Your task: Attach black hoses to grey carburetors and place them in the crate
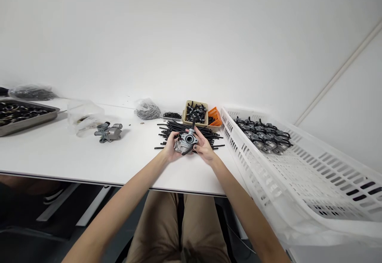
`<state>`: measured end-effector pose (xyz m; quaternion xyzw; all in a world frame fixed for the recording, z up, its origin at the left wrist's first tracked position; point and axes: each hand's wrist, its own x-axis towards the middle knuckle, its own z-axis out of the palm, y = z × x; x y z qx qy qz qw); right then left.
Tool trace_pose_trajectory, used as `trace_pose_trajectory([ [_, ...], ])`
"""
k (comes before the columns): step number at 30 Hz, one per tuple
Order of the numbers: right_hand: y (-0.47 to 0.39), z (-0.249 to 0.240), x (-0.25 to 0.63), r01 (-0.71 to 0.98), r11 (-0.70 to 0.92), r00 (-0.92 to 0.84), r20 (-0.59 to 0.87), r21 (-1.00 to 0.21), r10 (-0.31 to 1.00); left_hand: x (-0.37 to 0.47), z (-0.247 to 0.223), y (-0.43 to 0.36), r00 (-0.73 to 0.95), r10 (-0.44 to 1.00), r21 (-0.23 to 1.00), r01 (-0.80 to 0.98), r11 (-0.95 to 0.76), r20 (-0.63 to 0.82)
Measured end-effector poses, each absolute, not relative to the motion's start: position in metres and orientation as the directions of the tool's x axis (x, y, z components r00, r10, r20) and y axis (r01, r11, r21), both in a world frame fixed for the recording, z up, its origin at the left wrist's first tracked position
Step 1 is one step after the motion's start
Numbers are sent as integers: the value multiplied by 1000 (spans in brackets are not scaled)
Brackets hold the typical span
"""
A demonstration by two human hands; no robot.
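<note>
Between my two hands I hold a grey metal carburetor (pixel 189 139), raised a little over the white table. A round dark bore faces me, and a black hose curves along its lower side. My left hand (pixel 172 147) is closed round its left side. From the right, my right hand (pixel 204 147) grips it, with the thumb near the bore. Just behind lies a pile of black rubber hoses (pixel 170 129), partly covered by my hands. Another carburetor (pixel 109 132) rests on the table to the left.
At right stands a large white plastic crate (pixel 256 175) with several carburetors (pixel 262 133) at its far end. A beige bin (pixel 186 113) of black parts, an orange basket (pixel 219 113) and a bag of small parts (pixel 147 109) line the wall. A metal tray (pixel 26 127) sits far left.
</note>
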<state>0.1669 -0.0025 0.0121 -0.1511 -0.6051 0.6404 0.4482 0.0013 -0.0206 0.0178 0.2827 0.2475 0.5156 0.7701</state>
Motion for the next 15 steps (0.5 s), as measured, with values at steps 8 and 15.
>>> trace_pose_trajectory([
  [8,0,11,171,-376,101,-588,322,-921,742,4,16,-18,323,938,671,-668,322,-128],
  [15,4,7,171,-395,111,-533,326,-912,781,4,21,-20,289,950,697,-656,289,-122],
])
